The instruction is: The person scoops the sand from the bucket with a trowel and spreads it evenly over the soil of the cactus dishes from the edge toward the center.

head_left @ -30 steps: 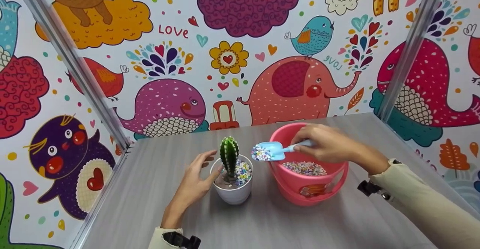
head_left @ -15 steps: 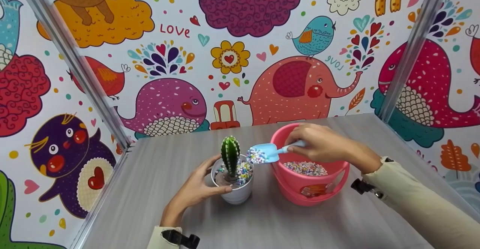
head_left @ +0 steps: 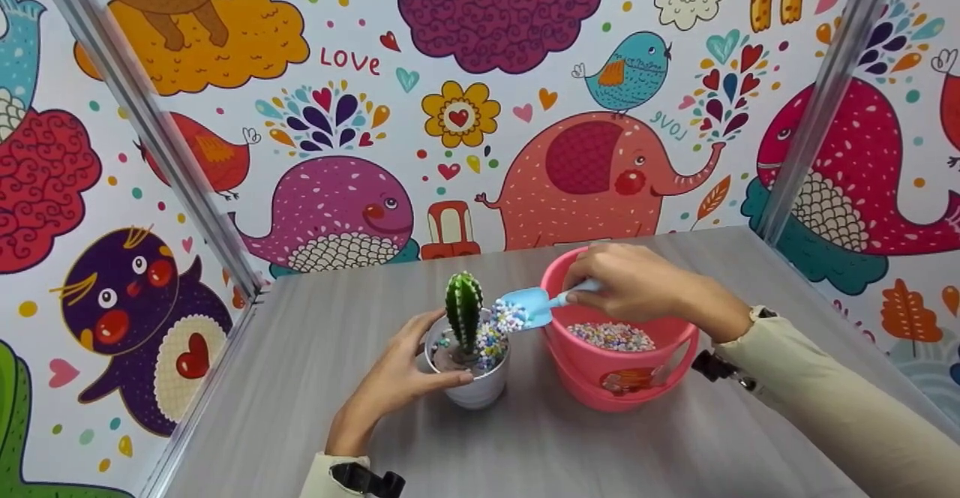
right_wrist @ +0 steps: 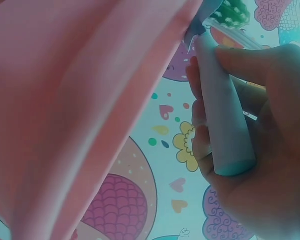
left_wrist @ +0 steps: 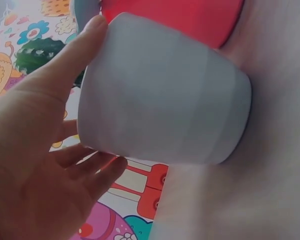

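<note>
We observe the left grip (head_left: 397, 370) grasping the pot (head_left: 474, 394) at its rim, thumb on the near side. The cactus (head_left: 463, 314) stands upright in the pot, just beyond that thumb. Right grip (head_left: 630, 280) clenched round the handle of the scoop (head_left: 534, 303), which points toward the left grip, beads (head_left: 510, 316) at its tip, over the pot's edge. We note the bucket (head_left: 574, 359) beneath the right grip, more beads inside.

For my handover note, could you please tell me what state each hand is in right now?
Left hand: holding the white pot.
Right hand: holding the blue scoop.
</note>
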`<move>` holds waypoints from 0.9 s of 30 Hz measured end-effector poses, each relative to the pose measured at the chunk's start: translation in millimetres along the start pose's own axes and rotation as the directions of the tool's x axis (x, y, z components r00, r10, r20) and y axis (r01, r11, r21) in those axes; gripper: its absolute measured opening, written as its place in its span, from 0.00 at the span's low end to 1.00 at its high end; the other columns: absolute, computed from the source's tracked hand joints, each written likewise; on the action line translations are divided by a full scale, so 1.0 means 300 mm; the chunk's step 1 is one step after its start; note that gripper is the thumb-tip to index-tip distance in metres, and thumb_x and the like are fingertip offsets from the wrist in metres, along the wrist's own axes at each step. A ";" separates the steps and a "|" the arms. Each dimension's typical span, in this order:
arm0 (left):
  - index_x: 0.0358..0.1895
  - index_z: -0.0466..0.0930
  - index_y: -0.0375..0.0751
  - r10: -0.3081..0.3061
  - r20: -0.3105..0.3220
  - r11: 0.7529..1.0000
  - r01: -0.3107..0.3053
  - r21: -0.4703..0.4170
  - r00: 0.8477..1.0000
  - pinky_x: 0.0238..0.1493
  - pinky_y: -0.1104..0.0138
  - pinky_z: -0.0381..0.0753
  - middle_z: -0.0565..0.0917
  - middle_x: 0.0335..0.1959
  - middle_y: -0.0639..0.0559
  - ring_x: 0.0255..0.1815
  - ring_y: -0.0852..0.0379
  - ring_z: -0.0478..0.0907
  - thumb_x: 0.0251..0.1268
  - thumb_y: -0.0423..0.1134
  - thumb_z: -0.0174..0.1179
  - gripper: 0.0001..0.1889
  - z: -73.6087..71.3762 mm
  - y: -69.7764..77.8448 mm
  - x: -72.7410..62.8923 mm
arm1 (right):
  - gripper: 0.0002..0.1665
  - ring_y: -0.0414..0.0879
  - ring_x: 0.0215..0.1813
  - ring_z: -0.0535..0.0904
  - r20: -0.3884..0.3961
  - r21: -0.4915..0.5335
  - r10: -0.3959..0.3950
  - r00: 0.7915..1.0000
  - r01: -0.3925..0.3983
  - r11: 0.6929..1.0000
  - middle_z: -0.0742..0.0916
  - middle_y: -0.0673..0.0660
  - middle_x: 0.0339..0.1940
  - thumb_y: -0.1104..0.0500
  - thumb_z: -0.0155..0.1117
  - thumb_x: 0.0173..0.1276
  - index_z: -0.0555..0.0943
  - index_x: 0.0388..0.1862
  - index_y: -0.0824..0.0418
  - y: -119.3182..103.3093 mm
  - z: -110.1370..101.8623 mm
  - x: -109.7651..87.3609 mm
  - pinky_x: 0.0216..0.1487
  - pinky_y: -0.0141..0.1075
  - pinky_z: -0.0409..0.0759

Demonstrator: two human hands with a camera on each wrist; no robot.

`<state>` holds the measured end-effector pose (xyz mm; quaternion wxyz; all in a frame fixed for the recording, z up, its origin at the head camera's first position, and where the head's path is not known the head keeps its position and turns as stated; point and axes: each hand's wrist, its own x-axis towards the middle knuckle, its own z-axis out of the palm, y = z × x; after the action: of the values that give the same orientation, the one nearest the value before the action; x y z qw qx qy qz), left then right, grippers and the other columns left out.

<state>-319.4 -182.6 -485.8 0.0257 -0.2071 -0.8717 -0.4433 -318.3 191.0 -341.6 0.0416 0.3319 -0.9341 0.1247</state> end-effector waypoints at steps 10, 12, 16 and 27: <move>0.83 0.66 0.55 -0.005 -0.015 0.998 0.006 0.056 1.000 0.77 0.37 0.74 0.68 0.77 0.50 0.78 0.43 0.70 0.45 0.69 0.83 0.60 0.037 -0.005 0.007 | 0.09 0.44 0.47 0.83 -0.001 -0.025 -0.001 1.000 0.001 1.000 0.93 0.46 0.42 0.53 0.78 0.70 0.93 0.47 0.52 -0.028 -0.006 0.023 0.47 0.42 0.88; 0.83 0.67 0.54 -0.004 -0.018 0.999 0.005 0.037 1.000 0.78 0.36 0.72 0.70 0.79 0.49 0.80 0.42 0.69 0.46 0.67 0.84 0.59 0.038 -0.013 0.005 | 0.07 0.43 0.44 0.83 -0.004 -0.040 -0.018 1.000 0.018 0.999 0.92 0.45 0.40 0.54 0.78 0.70 0.94 0.45 0.51 -0.034 -0.006 0.031 0.45 0.40 0.88; 0.82 0.67 0.53 -0.021 -0.033 1.000 0.021 0.010 0.999 0.79 0.36 0.71 0.72 0.80 0.48 0.81 0.42 0.70 0.44 0.66 0.85 0.59 0.042 -0.013 0.002 | 0.05 0.42 0.43 0.84 0.002 -0.049 -0.035 0.999 0.035 0.998 0.92 0.44 0.39 0.54 0.78 0.71 0.94 0.43 0.51 -0.044 -0.006 0.039 0.45 0.40 0.87; 0.84 0.64 0.54 -0.059 -0.086 0.993 0.067 0.093 0.995 0.76 0.35 0.75 0.72 0.77 0.44 0.78 0.42 0.71 0.42 0.73 0.82 0.63 0.061 0.017 0.011 | 0.10 0.47 0.50 0.87 0.012 -0.057 -0.011 1.000 0.012 0.998 0.94 0.47 0.43 0.54 0.80 0.69 0.94 0.48 0.51 -0.062 -0.013 0.043 0.50 0.43 0.91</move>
<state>-317.7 -164.4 -492.3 0.0578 -0.1595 -0.8963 -0.4096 -316.7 170.1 -332.0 0.0462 0.3366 -0.9356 0.0957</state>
